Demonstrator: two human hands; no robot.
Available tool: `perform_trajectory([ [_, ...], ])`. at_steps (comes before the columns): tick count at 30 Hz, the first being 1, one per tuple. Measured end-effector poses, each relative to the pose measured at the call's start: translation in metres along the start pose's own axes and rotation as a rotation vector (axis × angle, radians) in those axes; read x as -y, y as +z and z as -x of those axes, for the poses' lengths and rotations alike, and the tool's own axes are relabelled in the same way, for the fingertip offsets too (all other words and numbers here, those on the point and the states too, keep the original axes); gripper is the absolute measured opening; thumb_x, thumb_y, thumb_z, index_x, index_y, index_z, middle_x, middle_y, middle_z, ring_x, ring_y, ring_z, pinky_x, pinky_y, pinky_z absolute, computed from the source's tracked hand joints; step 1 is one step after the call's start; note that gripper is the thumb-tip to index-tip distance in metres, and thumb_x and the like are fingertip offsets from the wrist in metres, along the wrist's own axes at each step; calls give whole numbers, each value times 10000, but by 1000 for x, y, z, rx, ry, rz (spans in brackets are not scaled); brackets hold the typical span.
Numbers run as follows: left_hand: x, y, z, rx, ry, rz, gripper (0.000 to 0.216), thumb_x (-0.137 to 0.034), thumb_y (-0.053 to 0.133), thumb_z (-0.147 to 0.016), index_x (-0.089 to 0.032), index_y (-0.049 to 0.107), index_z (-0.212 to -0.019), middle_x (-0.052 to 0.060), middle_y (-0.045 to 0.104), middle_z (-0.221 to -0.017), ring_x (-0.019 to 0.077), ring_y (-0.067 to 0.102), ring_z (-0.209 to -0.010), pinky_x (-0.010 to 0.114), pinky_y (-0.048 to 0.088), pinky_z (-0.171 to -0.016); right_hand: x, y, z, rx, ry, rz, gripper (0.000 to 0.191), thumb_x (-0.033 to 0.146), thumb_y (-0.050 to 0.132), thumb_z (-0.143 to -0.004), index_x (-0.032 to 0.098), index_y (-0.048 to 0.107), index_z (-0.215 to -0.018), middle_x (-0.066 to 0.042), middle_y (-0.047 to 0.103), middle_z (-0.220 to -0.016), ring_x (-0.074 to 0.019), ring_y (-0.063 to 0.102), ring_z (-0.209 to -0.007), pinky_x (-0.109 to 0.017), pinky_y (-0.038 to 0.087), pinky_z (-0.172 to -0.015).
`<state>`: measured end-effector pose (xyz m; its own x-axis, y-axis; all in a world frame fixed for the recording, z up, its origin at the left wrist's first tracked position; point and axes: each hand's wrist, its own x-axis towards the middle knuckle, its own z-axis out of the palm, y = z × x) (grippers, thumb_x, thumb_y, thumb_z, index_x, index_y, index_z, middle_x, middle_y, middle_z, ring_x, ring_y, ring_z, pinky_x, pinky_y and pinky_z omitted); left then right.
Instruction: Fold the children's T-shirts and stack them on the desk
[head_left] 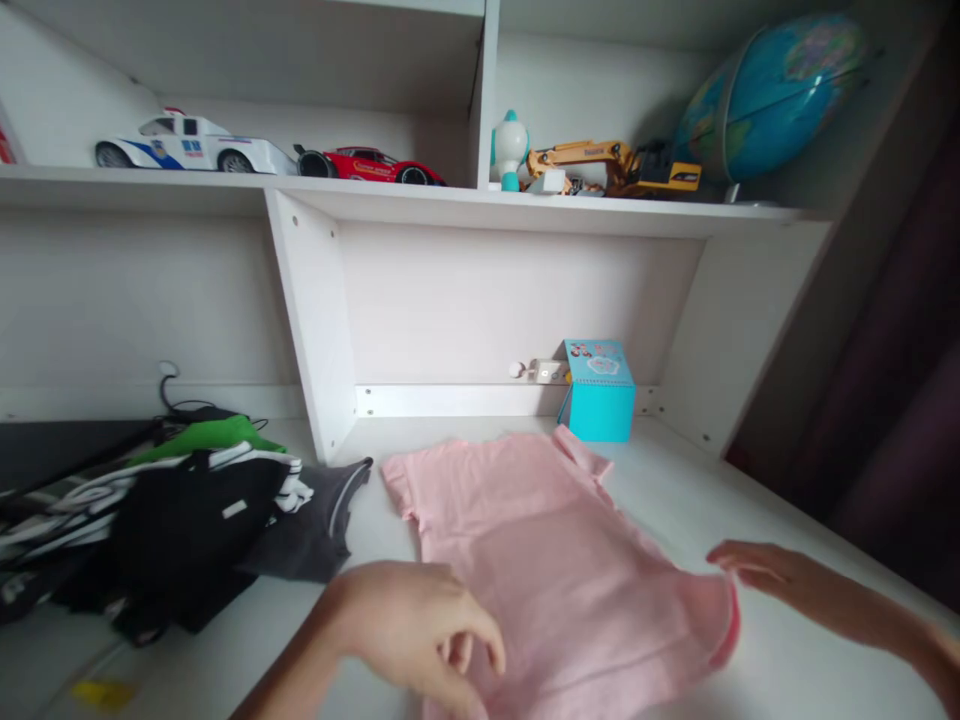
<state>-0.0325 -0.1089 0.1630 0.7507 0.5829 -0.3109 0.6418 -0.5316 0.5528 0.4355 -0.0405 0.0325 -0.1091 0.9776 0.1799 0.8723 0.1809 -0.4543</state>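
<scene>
A small pink T-shirt (540,560) lies spread flat on the white desk (787,660), its sleeves pointing away from me. My left hand (420,625) hovers over the shirt's near left edge with the fingers curled downward; whether they pinch the cloth is hidden. My right hand (765,570) reaches in from the right, fingers stretched out and flat, the tips touching the shirt's right edge where the fabric folds up slightly.
A pile of dark, striped and green clothes (165,510) lies at the left. A turquoise box (598,392) stands behind the shirt. On the shelf above are a white toy car (187,143), a red toy car (367,165), a yellow toy excavator (607,167) and a globe (772,95).
</scene>
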Motion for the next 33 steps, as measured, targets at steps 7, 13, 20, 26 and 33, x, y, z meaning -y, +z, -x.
perform_trajectory([
  [7,88,29,-113,-517,-270,-161,464,-378,431,-847,-161,473,-1255,140,485,-1286,255,424,-1199,400,304,-998,61,47,-26,131,-112,61,444,490,309,-852,253,575,-1117,-43,584,-1196,-219,534,-1102,-367,407,-958],
  [13,141,62,-154,-629,-475,-319,637,-589,327,-826,-246,313,-1363,139,203,-1453,331,93,-1336,618,127,-994,129,113,-23,198,-204,217,572,490,270,-880,190,328,-1364,-75,219,-1457,-275,117,-1341,-491,227,-1056],
  [20,157,49,-144,-515,-367,-341,665,-673,287,-797,-337,263,-1371,70,97,-1484,312,14,-1344,603,77,-1009,136,72,-16,598,-200,71,624,609,398,-794,307,359,-1339,-35,361,-1401,-268,319,-1280,-406,304,-1028],
  [26,153,50,-143,-551,-362,-323,675,-706,312,-769,-391,249,-1362,61,134,-1480,352,22,-1335,621,36,-1000,79,71,-101,60,163,220,499,392,314,-863,179,414,-1302,-115,517,-1264,-257,448,-1183,-396,342,-962],
  [33,153,54,-140,-608,-338,-281,690,-747,317,-731,-414,306,-1336,51,159,-1476,362,76,-1330,620,47,-1005,44,107,-138,-135,389,312,413,190,364,-798,130,484,-1188,-167,599,-1000,-252,600,-906,-323,443,-696],
])
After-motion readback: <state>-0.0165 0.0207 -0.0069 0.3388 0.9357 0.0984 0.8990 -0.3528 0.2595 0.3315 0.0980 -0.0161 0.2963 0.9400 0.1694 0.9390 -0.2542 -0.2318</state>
